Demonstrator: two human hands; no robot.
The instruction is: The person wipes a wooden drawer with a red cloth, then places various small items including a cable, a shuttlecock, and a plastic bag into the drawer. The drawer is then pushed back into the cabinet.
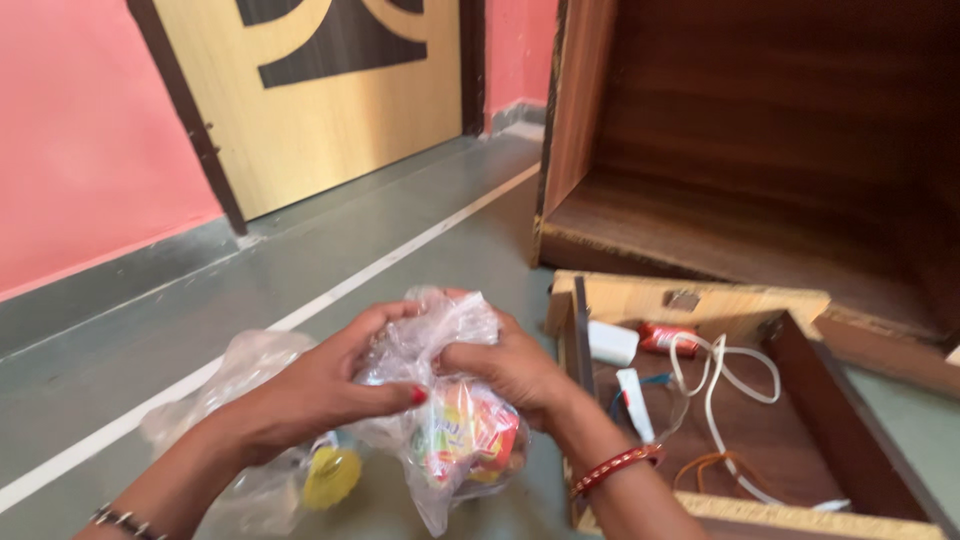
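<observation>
Hands — left [320,385], right [510,365] — both pinching one clear plastic bag [455,400]; second bag [250,390] beside one drawer [700,300].

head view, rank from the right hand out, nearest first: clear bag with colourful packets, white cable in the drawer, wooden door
1. clear bag: gripped by the right hand, between both hands.
2. white cable: right of the hand, coiled in the open drawer.
3. wooden door: far across the floor, upper left.
</observation>
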